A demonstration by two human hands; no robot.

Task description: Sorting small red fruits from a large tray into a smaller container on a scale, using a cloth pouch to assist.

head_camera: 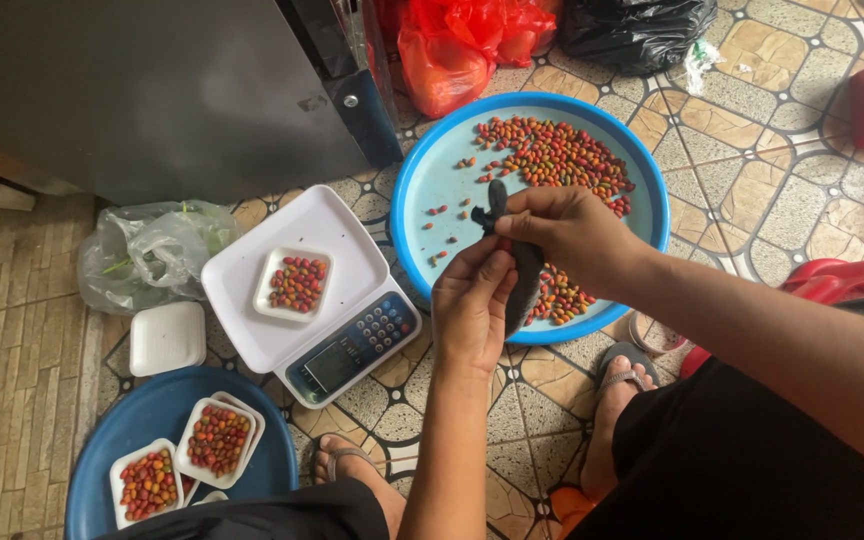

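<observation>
Both my hands are over the near edge of the light blue basin [652,215]. My left hand [470,308] has its fingers curled shut on the lower part of a small black bag [524,285]. My right hand [567,232] pinches the bag's twisted top between thumb and fingertips. The knot end [492,208] sticks up to the left of that hand. What the bag contains I cannot tell.

Done so far, judging from the layout: two filled white trays [218,440] and [147,483] sit in the dark blue basin [102,480], near left. A third filled tray [295,283] rests on the platform of the white scale [242,300], left of my hands. Its display is too small to make out.

Left: a large heap of small red, orange and green fruits [557,155] remains at the far side of the light blue basin, with scattered strays and a smaller clump near my left wrist. One closed white box [167,338] lies unused on the floor left of the scale.

I judge the portioning less than half complete.
</observation>
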